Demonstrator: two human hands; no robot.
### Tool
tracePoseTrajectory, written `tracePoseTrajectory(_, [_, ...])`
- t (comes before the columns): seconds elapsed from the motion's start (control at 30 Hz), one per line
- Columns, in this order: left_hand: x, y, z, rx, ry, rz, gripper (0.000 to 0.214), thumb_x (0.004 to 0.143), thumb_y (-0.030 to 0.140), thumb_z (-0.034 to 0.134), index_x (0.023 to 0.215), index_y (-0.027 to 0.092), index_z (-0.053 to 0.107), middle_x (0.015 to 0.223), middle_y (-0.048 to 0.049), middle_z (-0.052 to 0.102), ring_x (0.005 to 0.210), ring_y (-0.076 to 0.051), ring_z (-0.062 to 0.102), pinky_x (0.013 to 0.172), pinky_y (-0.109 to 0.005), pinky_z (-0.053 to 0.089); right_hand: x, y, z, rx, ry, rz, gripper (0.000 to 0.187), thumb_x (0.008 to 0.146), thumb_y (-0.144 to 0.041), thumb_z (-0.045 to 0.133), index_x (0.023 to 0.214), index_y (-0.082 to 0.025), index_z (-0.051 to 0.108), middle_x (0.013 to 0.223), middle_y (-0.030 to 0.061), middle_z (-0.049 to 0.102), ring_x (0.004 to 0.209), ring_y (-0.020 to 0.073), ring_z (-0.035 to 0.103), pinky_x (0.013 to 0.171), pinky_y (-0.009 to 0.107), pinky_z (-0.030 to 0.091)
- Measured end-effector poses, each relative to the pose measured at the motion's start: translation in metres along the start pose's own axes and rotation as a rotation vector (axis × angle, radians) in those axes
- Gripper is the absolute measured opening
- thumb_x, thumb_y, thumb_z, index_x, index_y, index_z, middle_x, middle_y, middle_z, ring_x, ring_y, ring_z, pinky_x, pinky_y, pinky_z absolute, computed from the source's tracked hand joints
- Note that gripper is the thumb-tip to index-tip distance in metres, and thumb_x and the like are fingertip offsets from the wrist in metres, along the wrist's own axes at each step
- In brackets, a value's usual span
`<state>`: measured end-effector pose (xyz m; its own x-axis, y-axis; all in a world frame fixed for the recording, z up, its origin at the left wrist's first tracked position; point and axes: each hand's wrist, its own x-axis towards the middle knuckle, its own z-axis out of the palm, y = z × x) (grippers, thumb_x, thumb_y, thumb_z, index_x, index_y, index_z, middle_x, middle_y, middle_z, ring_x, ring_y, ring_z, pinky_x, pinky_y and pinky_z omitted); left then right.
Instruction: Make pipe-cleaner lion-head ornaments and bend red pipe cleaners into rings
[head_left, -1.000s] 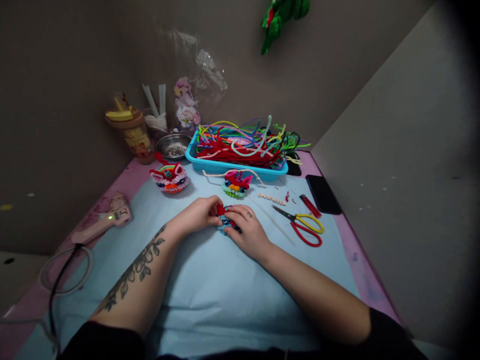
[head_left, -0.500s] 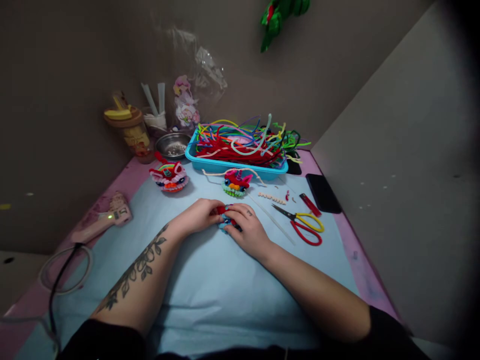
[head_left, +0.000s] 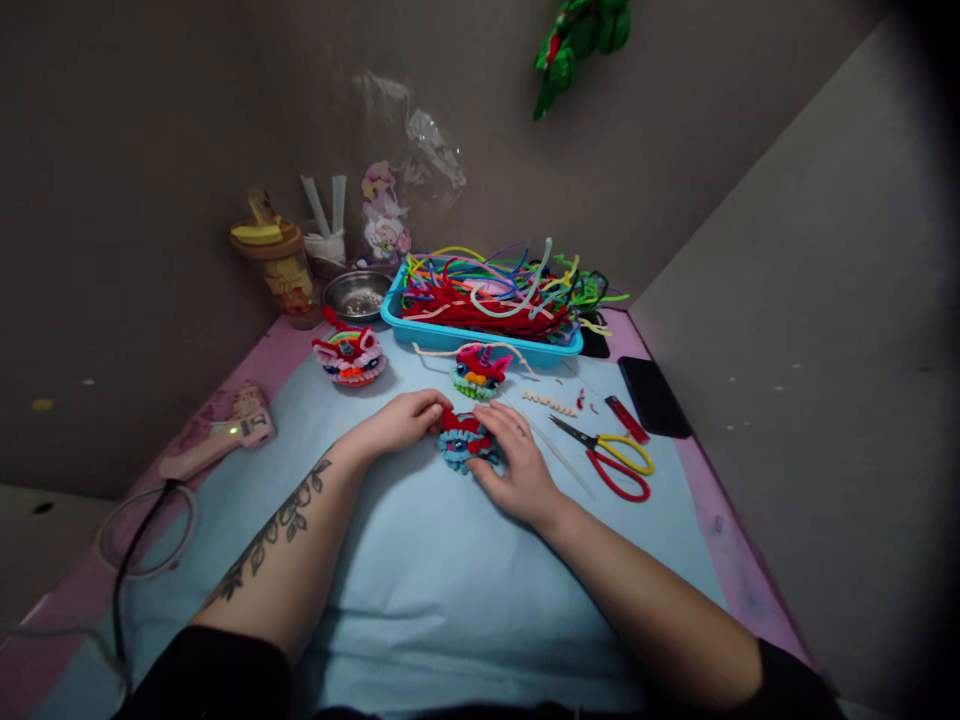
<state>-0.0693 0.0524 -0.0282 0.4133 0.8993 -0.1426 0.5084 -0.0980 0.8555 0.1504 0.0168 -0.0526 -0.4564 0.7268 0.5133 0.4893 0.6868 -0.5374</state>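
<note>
Held red-and-blue figure (head_left: 456, 446) in my right hand (head_left: 523, 468), fingers part-open around it — left hand (head_left: 401, 418) pinched by its left edge, hold unclear. It was left of the scissors (head_left: 593, 442), over blue sheet (head_left: 420, 560).

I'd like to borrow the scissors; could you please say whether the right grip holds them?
No, the scissors lie on the blue sheet while the right grip touches the red and blue figure.

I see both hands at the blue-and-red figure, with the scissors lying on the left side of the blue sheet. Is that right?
Not quite: the head view shows the scissors on the right side of the blue sheet. The left hand and right hand are indeed at the blue-and-red figure.
</note>
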Motion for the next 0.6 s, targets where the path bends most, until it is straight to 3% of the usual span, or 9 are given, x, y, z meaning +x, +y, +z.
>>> tracePoseTrajectory(0.3, [0.004,-0.005,0.002,-0.256,-0.006,0.014,0.022,0.079,0.035,0.057,0.084,0.014,0.060,0.070,-0.0004,0.059,0.062,-0.012,0.054,0.061,-0.024,0.044,-0.004,0.007,0.000,-0.020,-0.040,0.033,0.052,0.080,-0.025,0.064,0.129,-0.021,0.048,0.130,0.0132,0.053,0.125,0.0290,0.044,0.103,0.053,0.040])
tracePoseTrajectory(0.6, [0.003,0.004,0.005,-0.257,0.052,0.012,0.024,0.079,0.036,0.057,0.081,0.013,0.061,0.064,0.0010,0.057,0.059,-0.011,0.051,0.058,-0.023,0.042,-0.002,0.005,0.007,0.005,-0.018,0.047,0.040,0.082,-0.022,0.062,0.121,-0.021,0.056,0.126,0.0123,0.054,0.120,0.0264,0.047,0.102,0.048,0.042])
